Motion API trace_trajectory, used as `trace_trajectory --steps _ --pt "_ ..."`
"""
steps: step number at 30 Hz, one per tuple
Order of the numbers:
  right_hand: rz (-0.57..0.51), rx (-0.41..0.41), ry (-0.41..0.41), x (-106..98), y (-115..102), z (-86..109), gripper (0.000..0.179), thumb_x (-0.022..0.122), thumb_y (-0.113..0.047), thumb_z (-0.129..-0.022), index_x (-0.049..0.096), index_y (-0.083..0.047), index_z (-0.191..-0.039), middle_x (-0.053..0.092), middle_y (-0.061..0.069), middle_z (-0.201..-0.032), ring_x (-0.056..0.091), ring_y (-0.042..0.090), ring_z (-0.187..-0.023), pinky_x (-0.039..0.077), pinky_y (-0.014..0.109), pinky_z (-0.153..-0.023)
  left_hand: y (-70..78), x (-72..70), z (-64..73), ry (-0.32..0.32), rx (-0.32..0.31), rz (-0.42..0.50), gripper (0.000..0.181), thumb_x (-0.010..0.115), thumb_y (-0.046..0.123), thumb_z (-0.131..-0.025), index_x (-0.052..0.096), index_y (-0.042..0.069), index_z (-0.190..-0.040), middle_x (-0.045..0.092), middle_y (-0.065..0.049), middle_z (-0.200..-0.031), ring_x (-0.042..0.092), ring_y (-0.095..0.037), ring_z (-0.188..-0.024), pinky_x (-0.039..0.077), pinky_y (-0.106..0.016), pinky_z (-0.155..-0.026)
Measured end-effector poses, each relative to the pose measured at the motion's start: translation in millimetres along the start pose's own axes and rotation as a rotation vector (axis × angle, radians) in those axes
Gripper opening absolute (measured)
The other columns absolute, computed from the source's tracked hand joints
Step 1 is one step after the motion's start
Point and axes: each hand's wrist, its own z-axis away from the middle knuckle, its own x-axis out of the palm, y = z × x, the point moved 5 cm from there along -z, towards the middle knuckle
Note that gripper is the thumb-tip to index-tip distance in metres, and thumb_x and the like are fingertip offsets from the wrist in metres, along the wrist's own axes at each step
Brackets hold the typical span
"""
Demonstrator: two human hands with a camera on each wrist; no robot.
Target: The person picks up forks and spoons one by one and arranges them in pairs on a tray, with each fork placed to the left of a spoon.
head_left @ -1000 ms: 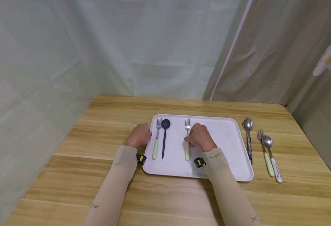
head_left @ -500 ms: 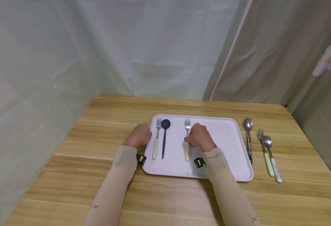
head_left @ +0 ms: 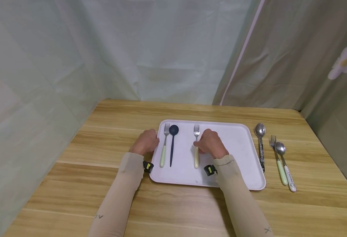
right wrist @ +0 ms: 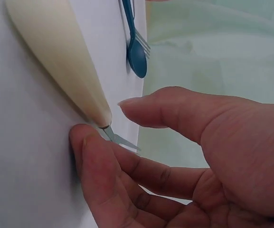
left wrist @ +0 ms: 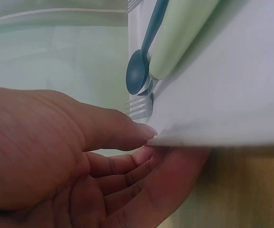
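My left hand pinches the left rim of the white tray; in the left wrist view the thumb lies on top and the fingers below. On the tray a cream-handled fork lies with its tines pointing away from me. My right hand is around that fork's neck. In the right wrist view its thumb stands apart from the handle, while the curled fingers are right at the other side. Left of it on the tray lie a green-handled fork and a dark blue spoon.
Right of the tray on the wooden table lie a spoon with a black patterned handle, another green-handled fork and a spoon with a white patterned handle. A curtain hangs behind the table.
My right hand has shifted very slightly to the right, its thumb coming up off the cream-handled fork. The fork, tray and left hand have stayed put.
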Motion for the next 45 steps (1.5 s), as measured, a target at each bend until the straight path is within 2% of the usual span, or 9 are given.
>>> trace_trajectory --steps 11,19,23,27,30,45 --pt "0.014 -0.043 0.021 -7 4 -1.6 0.032 0.066 -0.033 -0.097 0.072 -0.002 -0.105 0.072 0.007 -0.076 0.060 0.019 -0.074 0.043 0.031 -0.064 1.0 -0.9 1.3 0.025 0.034 0.013 0.024 0.043 0.012 -0.105 0.062 -0.003 -0.101 0.066 -0.014 -0.082 0.062 -0.020 -0.066 0.047 -0.024 -0.053" --pt "0.041 -0.131 0.087 -15 9 0.6 0.030 0.065 -0.030 -0.096 0.074 -0.001 -0.102 0.072 0.007 -0.073 0.060 0.019 -0.072 0.044 0.028 -0.063 1.4 -0.6 0.3 0.021 0.037 0.009 0.025 0.043 0.012 -0.105 0.063 -0.003 -0.102 0.065 -0.013 -0.081 0.062 -0.020 -0.066 0.047 -0.024 -0.053" --pt "0.048 -0.159 0.111 -19 13 0.6 0.031 0.064 -0.029 -0.097 0.074 0.000 -0.104 0.072 0.009 -0.083 0.061 0.020 -0.075 0.045 0.028 -0.063 0.7 -0.3 0.4 0.013 0.025 0.011 0.025 0.042 0.013 -0.106 0.062 -0.003 -0.105 0.064 -0.013 -0.082 0.062 -0.019 -0.067 0.047 -0.024 -0.054" --pt "0.061 -0.162 0.118 -23 16 1.8 0.034 0.064 -0.030 -0.097 0.072 0.001 -0.111 0.071 0.014 -0.099 0.061 0.022 -0.081 0.048 0.029 -0.065 0.7 0.0 1.1 0.009 0.013 0.004 0.025 0.042 0.013 -0.106 0.061 -0.003 -0.107 0.064 -0.013 -0.083 0.061 -0.019 -0.067 0.047 -0.024 -0.054" --pt "0.062 -0.163 0.121 -27 17 4.2 0.034 0.065 -0.030 -0.097 0.071 0.000 -0.113 0.071 0.015 -0.105 0.061 0.023 -0.083 0.049 0.030 -0.067 1.3 -0.2 1.7 0.009 0.008 0.003 0.025 0.042 0.014 -0.106 0.061 -0.003 -0.107 0.064 -0.013 -0.084 0.061 -0.019 -0.068 0.047 -0.024 -0.055" --pt "0.058 -0.148 0.143 -45 36 4.4 0.034 0.064 -0.029 -0.097 0.071 0.000 -0.113 0.071 0.017 -0.108 0.062 0.025 -0.085 0.049 0.032 -0.067 0.6 -0.4 1.1 0.008 0.017 0.003 0.026 0.043 0.014 -0.106 0.062 -0.003 -0.106 0.065 -0.013 -0.082 0.062 -0.019 -0.067 0.047 -0.023 -0.055"
